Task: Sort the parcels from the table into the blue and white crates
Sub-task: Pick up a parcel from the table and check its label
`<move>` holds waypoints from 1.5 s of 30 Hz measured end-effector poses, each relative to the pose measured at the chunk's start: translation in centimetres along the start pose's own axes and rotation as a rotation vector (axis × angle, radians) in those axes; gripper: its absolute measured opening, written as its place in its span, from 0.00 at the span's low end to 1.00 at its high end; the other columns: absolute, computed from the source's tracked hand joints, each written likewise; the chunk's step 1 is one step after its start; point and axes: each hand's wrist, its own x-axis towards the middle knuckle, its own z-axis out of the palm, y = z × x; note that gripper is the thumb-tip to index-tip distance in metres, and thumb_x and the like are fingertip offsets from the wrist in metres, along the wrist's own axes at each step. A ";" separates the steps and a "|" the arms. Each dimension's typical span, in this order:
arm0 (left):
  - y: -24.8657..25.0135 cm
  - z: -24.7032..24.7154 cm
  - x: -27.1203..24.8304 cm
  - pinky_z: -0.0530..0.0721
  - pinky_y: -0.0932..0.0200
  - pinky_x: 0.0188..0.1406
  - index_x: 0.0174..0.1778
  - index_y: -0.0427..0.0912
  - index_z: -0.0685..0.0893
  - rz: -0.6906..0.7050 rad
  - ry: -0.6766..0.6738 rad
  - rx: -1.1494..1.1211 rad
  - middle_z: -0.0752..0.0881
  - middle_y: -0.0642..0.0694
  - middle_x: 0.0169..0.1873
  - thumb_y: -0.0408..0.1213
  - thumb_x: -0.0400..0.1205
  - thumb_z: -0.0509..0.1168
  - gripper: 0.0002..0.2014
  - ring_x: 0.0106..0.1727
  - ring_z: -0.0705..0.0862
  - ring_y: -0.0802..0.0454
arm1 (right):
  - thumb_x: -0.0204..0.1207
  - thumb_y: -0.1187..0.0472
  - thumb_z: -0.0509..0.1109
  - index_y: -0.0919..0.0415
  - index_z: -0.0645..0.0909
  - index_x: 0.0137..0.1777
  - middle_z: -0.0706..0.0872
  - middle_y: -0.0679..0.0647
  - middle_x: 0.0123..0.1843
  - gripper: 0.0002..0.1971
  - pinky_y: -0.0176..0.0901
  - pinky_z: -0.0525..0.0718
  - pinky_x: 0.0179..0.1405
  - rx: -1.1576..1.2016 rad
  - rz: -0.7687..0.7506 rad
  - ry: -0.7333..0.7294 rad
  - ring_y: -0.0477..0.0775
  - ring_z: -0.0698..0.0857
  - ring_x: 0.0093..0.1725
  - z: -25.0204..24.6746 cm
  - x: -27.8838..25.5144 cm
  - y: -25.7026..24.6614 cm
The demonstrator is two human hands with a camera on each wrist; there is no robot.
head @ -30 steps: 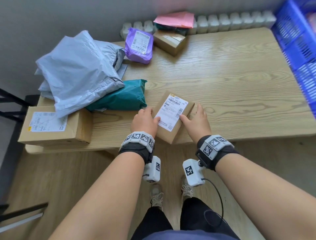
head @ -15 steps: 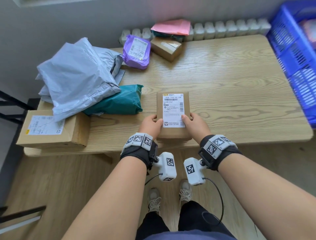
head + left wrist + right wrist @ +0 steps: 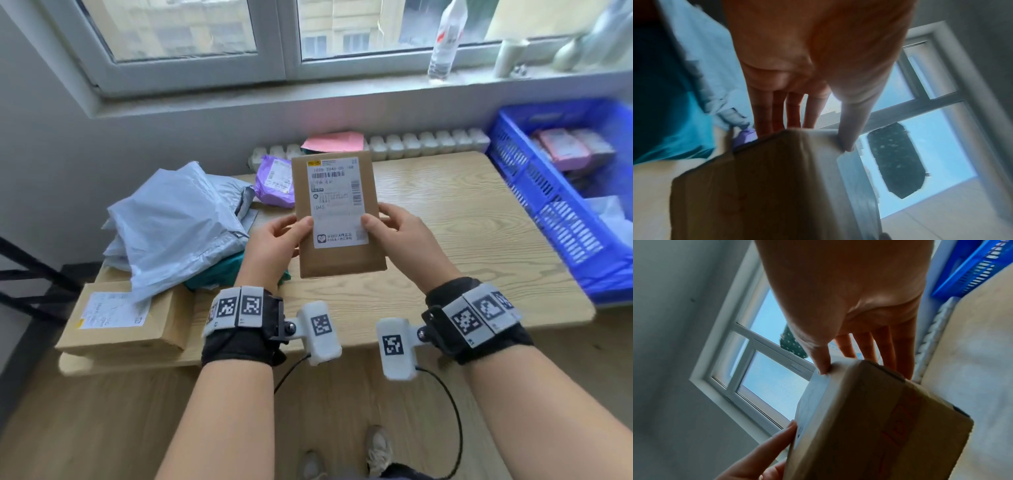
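Above the tabletop (image 3: 445, 219), the left hand (image 3: 270, 246) and right hand (image 3: 407, 240) are holding the brown box parcel (image 3: 337, 219) upright, label facing the camera, thumbs in front, fingers (image 3: 777, 110) behind, blue crate (image 3: 548, 205) at right.

Small room used as a parcel-sorting spot, not a warehouse: wooden table (image 3: 445, 212) under a window (image 3: 274, 34) with a white radiator (image 3: 428, 144) below the sill, poly mailers (image 3: 178, 226) and cardboard boxes (image 3: 126, 318) piled on it, blue plastic crate (image 3: 548, 192) beside, wood-look floor (image 3: 85, 428).
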 end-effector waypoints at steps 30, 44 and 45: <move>12.7 -4.5 -7.6 0.86 0.31 0.58 0.64 0.46 0.86 0.476 -0.123 -0.110 0.90 0.46 0.58 0.33 0.68 0.79 0.27 0.60 0.88 0.45 | 0.76 0.70 0.74 0.55 0.78 0.71 0.88 0.48 0.64 0.24 0.51 0.84 0.65 0.334 -0.453 0.157 0.46 0.86 0.64 -4.4 -6.4 -11.3; 13.5 -3.9 -7.4 0.85 0.40 0.63 0.61 0.46 0.89 0.441 -0.082 -0.127 0.92 0.44 0.53 0.45 0.70 0.80 0.23 0.58 0.88 0.37 | 0.76 0.58 0.76 0.57 0.80 0.64 0.90 0.51 0.60 0.18 0.49 0.85 0.63 0.430 -0.416 0.154 0.49 0.87 0.63 -4.8 -6.0 -11.7; 13.5 -3.8 -7.4 0.86 0.40 0.62 0.61 0.45 0.89 0.441 -0.072 -0.127 0.92 0.44 0.52 0.45 0.71 0.79 0.22 0.57 0.88 0.37 | 0.76 0.56 0.76 0.57 0.80 0.64 0.90 0.51 0.60 0.17 0.49 0.85 0.62 0.430 -0.410 0.160 0.49 0.87 0.62 -4.8 -6.0 -11.8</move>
